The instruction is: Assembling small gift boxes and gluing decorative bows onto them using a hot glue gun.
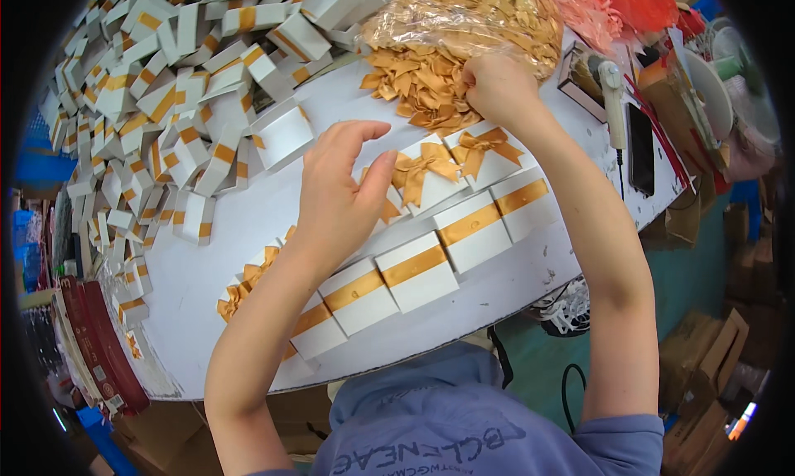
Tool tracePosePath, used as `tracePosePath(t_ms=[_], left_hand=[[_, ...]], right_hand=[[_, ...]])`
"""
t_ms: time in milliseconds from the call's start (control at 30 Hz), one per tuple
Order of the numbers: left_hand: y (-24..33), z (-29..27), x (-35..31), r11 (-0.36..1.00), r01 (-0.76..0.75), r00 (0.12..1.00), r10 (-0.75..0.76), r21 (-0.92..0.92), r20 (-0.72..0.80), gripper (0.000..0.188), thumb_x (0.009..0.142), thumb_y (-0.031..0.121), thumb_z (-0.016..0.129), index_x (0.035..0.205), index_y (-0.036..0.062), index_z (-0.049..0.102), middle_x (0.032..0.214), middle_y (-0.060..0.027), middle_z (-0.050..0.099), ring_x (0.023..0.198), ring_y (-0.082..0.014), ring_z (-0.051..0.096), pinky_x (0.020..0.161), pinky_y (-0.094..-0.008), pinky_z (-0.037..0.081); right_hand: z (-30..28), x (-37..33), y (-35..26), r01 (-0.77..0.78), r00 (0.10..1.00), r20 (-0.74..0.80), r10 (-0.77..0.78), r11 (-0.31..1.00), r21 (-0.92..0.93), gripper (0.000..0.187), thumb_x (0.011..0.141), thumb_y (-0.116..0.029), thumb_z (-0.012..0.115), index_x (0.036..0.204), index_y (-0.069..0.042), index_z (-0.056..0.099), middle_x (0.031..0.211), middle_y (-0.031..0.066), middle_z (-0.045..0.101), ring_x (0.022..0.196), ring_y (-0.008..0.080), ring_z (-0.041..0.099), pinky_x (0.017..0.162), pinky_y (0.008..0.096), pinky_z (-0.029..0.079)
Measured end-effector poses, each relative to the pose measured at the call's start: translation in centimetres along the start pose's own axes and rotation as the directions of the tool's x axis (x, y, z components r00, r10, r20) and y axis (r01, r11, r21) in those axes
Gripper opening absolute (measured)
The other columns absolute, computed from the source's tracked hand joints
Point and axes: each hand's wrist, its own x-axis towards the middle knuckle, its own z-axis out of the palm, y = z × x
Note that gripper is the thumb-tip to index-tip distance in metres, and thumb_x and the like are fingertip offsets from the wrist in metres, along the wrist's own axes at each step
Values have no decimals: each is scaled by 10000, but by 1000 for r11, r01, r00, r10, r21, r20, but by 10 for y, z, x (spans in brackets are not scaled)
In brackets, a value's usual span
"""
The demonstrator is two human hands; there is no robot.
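My right hand point(501, 88) is at the edge of a heap of gold satin ribbon bows point(424, 80), its fingers curled in. Whatever they pinch is hidden. My left hand point(341, 182) hovers over the boxes with thumb and fingers apart, holding nothing. Below the hands runs a slanting row of white boxes banded with gold ribbon, among them a box point(416, 279) with a plain band. Behind that row stand white boxes topped with bows, such as a gold bow point(426, 175) and another bow point(484, 151). My left forearm covers part of both rows.
A large heap of white gold-banded boxes point(199, 103) fills the table's far left. Clear plastic point(447, 21) wraps more bows at the back. To the right are a glue gun point(613, 99), a black phone point(640, 149) and a tape roll point(708, 91). Dark red cartons point(95, 343) stand at left.
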Motion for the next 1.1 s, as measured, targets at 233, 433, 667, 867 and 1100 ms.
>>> tracePosePath(t_ms=[233,433,667,867,1100], left_hand=[[-13,-39,-18,989,127,989,-133,-82,-70,280,754,75,655,1012,10,566,1004,-108,594,996,-238,554,847,-311,431],[-21,-58,-28,951,-182,920,255,250,-298,379,692,58,697,1037,40,543,1100,-102,546,970,-259,546,816,-329,426],[-20,-93,-66,898,86,878,-274,-432,-394,248,794,-18,606,1025,24,523,834,-41,615,738,-124,584,702,-265,453],[-3,-105,-119,642,145,780,-542,-753,-313,244,829,-35,569,1023,-6,424,839,-79,607,760,-95,583,668,-201,471],[4,-113,-177,664,154,736,-572,-732,-363,310,815,-80,557,925,50,298,890,-124,556,767,-130,590,608,-233,491]], right_hand=[[-20,3,-84,-54,993,104,-56,568,821,258,796,-258,655,714,-17,612,632,-6,560,524,58,506,452,191,372],[-28,-30,-151,-458,870,446,-212,-9,889,253,849,-303,621,724,-94,554,579,-49,482,455,16,359,408,166,257],[-42,-71,-194,-419,858,416,-299,59,906,325,862,-336,593,786,-21,610,593,-29,457,513,58,376,470,207,309],[-38,-118,-225,-163,918,169,-358,46,986,278,865,-232,602,897,45,611,754,53,634,646,50,542,554,195,431],[-15,-156,-252,-179,900,165,-404,4,984,164,843,-128,603,850,35,585,663,27,590,571,41,524,485,195,415]])
